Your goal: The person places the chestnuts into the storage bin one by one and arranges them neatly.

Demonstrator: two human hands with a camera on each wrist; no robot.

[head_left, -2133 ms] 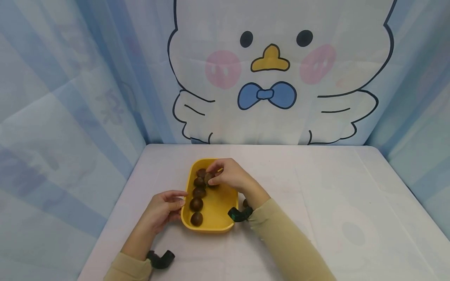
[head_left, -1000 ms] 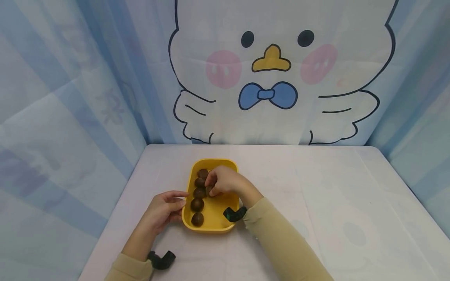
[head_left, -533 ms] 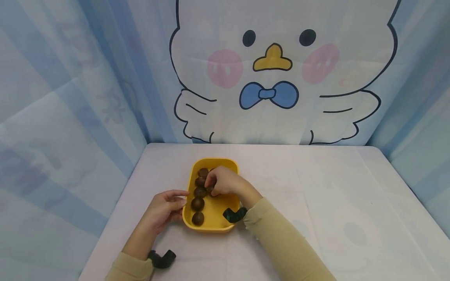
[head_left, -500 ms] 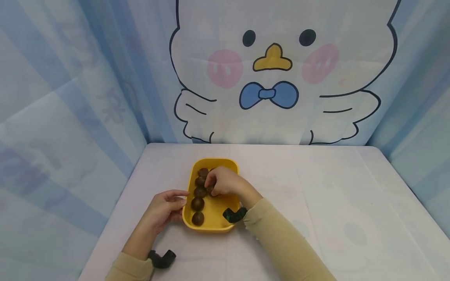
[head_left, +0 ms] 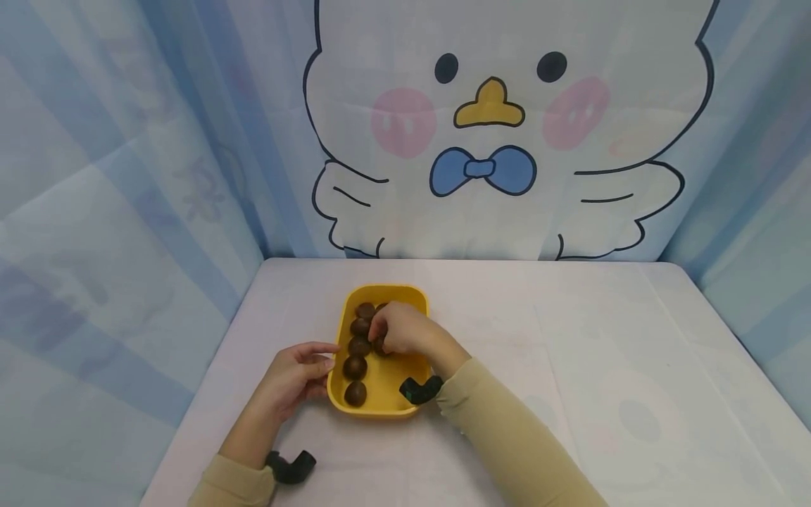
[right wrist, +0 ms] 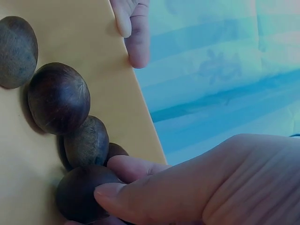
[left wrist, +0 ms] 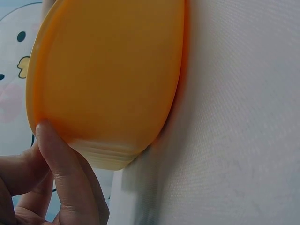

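Note:
In the head view a yellow tray (head_left: 393, 405) holds several brown chestnuts. They form a row along its left side, the nearest chestnut (head_left: 355, 393) lying by the front corner. Another chestnut (head_left: 382, 307) shows just beyond my right hand (head_left: 405, 331), at the row's far end. That hand reaches into the tray, and its thumb and fingers pinch a dark chestnut (right wrist: 82, 194) low beside the row. My left hand (head_left: 298, 377) grips the tray's left rim, thumb and index finger at the edge. From the left wrist, the tray's smooth wall (left wrist: 108, 70) fills the upper part.
The tray stands on a table with a pale cloth (head_left: 570, 366). A cartoon-print curtain (head_left: 405, 211) rises behind the table's far edge, and blue-white curtains (head_left: 127, 211) close off the sides. Black bands (head_left: 291, 467) sit at both wrists.
My right hand has brought its chestnut from the far end down beside the row's middle, then stayed there. The chestnut seen right of the tray is now out of sight. The left hand stays put.

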